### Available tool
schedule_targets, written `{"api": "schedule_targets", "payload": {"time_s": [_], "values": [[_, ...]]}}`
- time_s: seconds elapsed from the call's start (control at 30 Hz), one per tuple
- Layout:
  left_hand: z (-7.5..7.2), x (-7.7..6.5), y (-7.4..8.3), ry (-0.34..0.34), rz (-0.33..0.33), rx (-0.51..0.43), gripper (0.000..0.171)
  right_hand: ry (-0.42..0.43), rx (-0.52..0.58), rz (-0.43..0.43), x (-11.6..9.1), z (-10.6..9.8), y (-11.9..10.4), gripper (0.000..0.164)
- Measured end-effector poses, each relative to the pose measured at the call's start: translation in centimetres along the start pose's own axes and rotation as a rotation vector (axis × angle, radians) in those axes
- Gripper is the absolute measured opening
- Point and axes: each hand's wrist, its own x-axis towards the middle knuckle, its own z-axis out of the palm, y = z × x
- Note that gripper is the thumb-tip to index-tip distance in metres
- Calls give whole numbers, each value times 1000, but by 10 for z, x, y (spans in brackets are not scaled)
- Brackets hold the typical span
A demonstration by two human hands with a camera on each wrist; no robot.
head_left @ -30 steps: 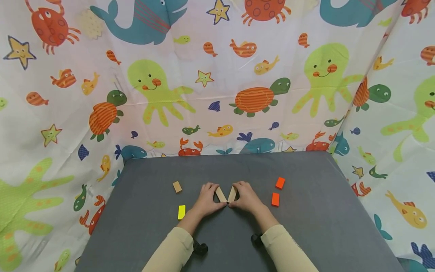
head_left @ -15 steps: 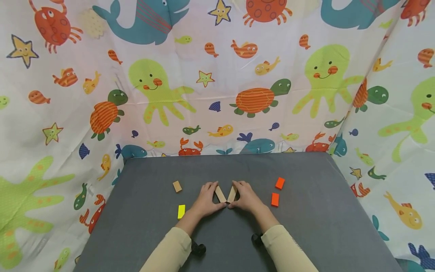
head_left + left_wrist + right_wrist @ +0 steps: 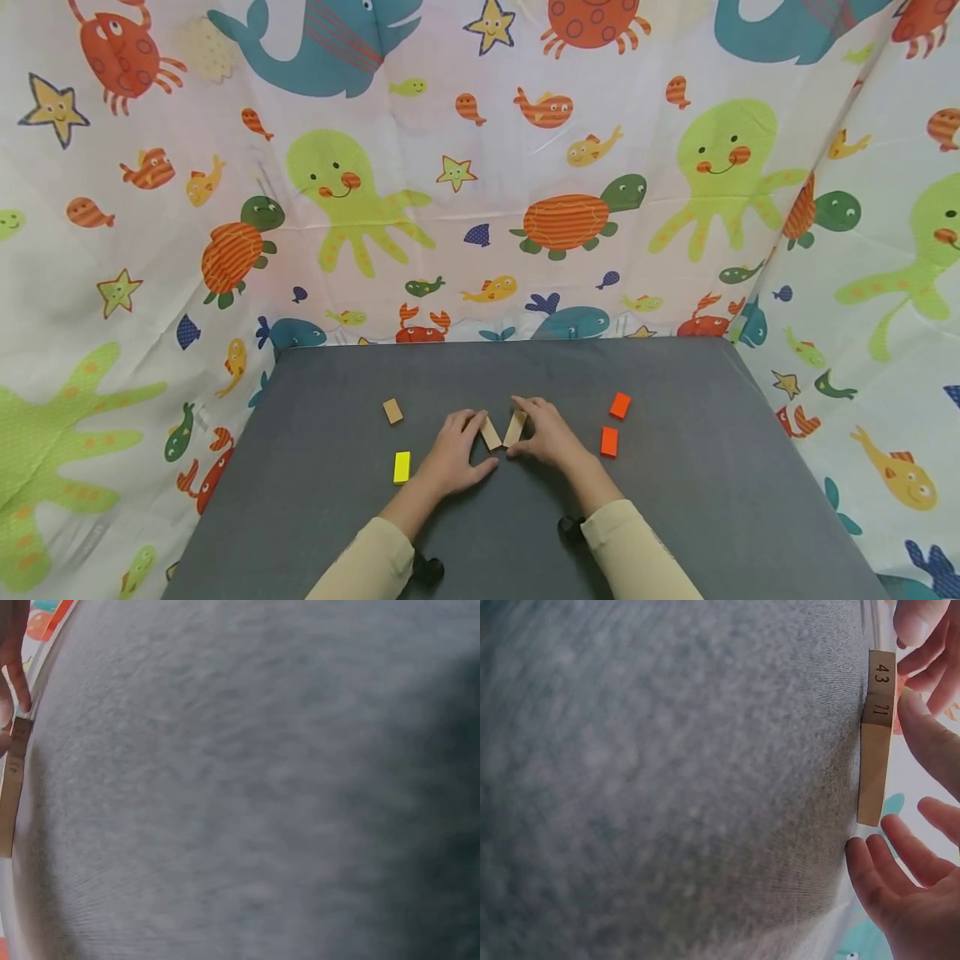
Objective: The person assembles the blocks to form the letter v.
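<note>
Two plain wooden blocks stand in a V on the grey table, near ends close together: the left block (image 3: 491,433) and the right block (image 3: 515,428). Around the left block is my left hand (image 3: 454,460), index fingertip near the far end and thumb away from it. My right hand (image 3: 553,437) has its fingers spread round the right block, a fingertip by each end. In the right wrist view, the right thumb (image 3: 922,727) appears just off the right block (image 3: 874,772), whose end reads 71; 43 marks the left block (image 3: 882,671). The left wrist view mostly shows grey cloth.
To the left lie a small tan block (image 3: 393,411) and a yellow block (image 3: 402,467). Two orange blocks (image 3: 619,406) lie to the right. A curtain (image 3: 450,225) printed with sea animals hangs behind the grey-covered table (image 3: 697,500).
My left thumb has come off the near end of the left block, and that hand has drawn slightly back. The right fingers have loosened a little. Both blocks stay in place.
</note>
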Motion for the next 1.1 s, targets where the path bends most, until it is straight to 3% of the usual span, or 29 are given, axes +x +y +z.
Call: {"api": "schedule_targets", "payload": {"time_s": [0.23,0.33,0.53,1.1], "values": [[5,-6,4,19,172,79,76,10,12,-7,1,-2,2,93],[7,-7,5,25,215,99,73,18,29,0,1,-4,4,93],[8,-10,8,-18,217,95,66,52,44,17,0,-10,11,95],[9,-11,8,-46,207,185,54,129,99,-3,-9,-42,32,90]]}}
